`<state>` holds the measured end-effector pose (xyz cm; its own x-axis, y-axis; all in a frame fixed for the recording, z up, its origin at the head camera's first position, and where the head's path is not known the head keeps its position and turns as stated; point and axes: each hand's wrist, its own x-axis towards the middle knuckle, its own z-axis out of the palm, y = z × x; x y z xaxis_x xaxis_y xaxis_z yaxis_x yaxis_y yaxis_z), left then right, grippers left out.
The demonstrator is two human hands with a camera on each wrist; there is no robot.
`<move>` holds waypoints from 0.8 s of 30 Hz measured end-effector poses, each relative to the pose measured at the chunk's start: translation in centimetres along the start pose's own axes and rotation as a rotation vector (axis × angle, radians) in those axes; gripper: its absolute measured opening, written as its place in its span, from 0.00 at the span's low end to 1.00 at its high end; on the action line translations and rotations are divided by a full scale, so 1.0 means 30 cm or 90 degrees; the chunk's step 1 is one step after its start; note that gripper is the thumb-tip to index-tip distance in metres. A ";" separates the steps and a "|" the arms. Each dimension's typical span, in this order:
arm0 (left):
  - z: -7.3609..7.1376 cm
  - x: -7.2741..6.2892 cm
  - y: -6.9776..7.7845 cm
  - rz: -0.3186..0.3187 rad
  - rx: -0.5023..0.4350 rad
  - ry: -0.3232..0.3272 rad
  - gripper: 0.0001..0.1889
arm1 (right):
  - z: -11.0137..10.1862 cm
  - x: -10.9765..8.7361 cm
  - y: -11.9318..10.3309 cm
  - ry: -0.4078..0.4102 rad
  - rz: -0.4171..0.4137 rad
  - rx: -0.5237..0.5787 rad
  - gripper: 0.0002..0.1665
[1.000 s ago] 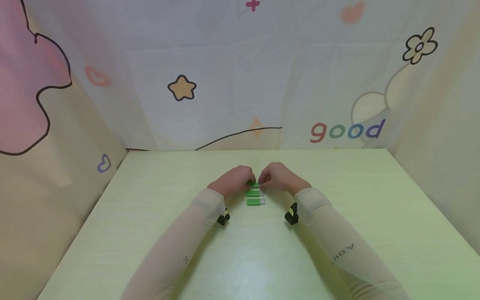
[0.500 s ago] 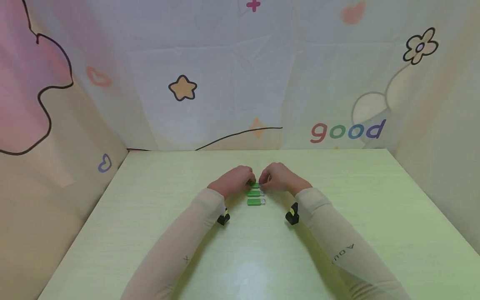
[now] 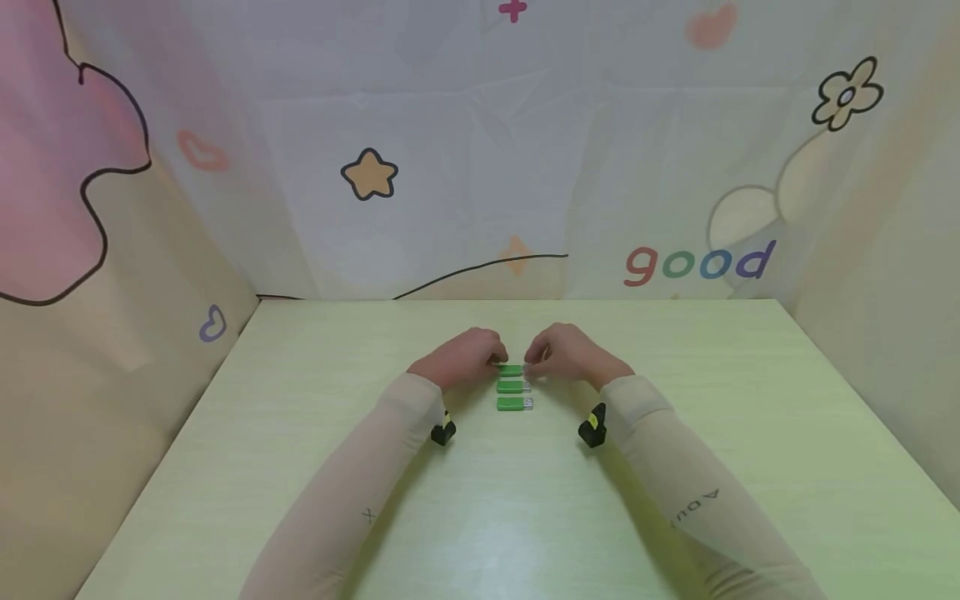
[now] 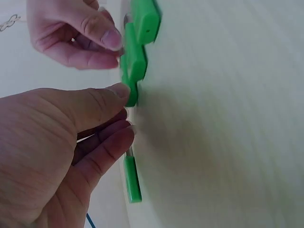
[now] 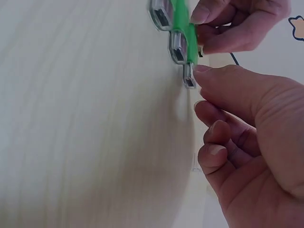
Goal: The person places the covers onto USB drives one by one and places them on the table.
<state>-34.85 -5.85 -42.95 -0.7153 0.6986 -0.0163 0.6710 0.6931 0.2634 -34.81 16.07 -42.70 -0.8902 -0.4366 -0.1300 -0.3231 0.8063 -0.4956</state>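
Three green USB sticks lie in a column on the table, their clear-capped ends pointing right: the nearest stick [image 3: 510, 404], the middle stick [image 3: 510, 387] and the farthest stick [image 3: 512, 371]. My left hand [image 3: 461, 357] is at the left end of the farthest one. Its thumb [image 4: 107, 97] touches or nearly touches that end, with the fingers spread below. Opposite, my right hand [image 3: 572, 354] has its thumb [image 5: 228, 80] at the clear cap [image 5: 189, 76], fingers apart from it. Another green stick [image 4: 133, 179] shows beyond my left hand in the left wrist view.
A clear end piece [image 5: 195, 162] peeks out behind my right fingers, mostly hidden. Pale wood-grain table [image 3: 487, 517] spreads around the sticks. A printed curtain [image 3: 465, 167] hangs at the back and both sides.
Both hands have drawn slightly apart, left hand leftward and right hand rightward, uncovering more of the farthest stick. The three sticks keep their column; the head view has shifted slightly.
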 end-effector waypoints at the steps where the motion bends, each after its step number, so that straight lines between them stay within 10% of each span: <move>1: -0.002 -0.001 -0.005 -0.007 -0.003 0.003 0.07 | -0.004 -0.002 0.002 0.007 -0.001 -0.001 0.12; 11: -0.020 -0.014 -0.070 -0.075 0.052 0.104 0.14 | -0.055 -0.005 0.032 0.088 0.011 0.015 0.12; 24: -0.014 -0.014 -0.137 -0.136 0.070 0.037 0.20 | -0.066 0.010 0.117 0.087 0.006 -0.045 0.22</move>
<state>-37.37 -9.07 -43.61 -0.8512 0.5249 -0.0044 0.5181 0.8414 0.1536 -36.83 19.56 -42.78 -0.9271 -0.3747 -0.0136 -0.3323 0.8378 -0.4333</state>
